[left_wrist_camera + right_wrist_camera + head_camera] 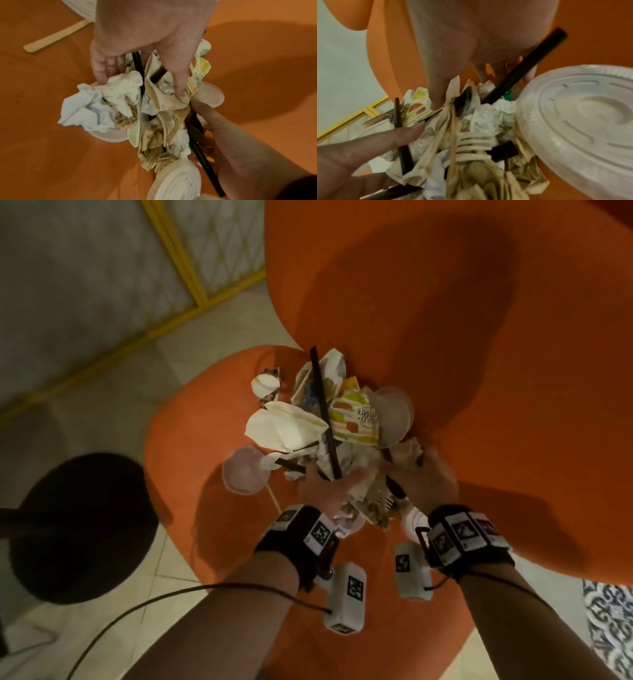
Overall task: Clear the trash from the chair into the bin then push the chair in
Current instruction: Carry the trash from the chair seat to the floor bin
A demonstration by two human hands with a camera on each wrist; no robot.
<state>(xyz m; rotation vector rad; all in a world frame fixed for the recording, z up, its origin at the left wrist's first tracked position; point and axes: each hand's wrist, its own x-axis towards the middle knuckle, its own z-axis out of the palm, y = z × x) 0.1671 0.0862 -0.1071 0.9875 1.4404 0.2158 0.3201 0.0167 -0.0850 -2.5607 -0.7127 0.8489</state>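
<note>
A heap of trash (pixel 342 419) lies on the seat of the orange chair (pixel 191 440): crumpled tissues (pixel 96 108), a printed paper cup (pixel 356 419), black straws (pixel 322 405), a wooden fork (pixel 173 132) and plastic lids (pixel 582 121). My left hand (pixel 325 486) grips the heap's near left side, fingers on the tissue and thumb on the paper, seen close in the left wrist view (pixel 140 86). My right hand (pixel 423 477) grips the near right side, thumb in front and fingers behind a straw (pixel 467 88). No bin is in view.
A clear lid (pixel 245 469), a wooden stick (pixel 274 499) and a small crushed cup (pixel 265 385) lie loose on the seat to the left of the heap. A black round stool (pixel 78 525) stands on the tiled floor at left. A yellow-framed panel (pixel 191 268) runs behind.
</note>
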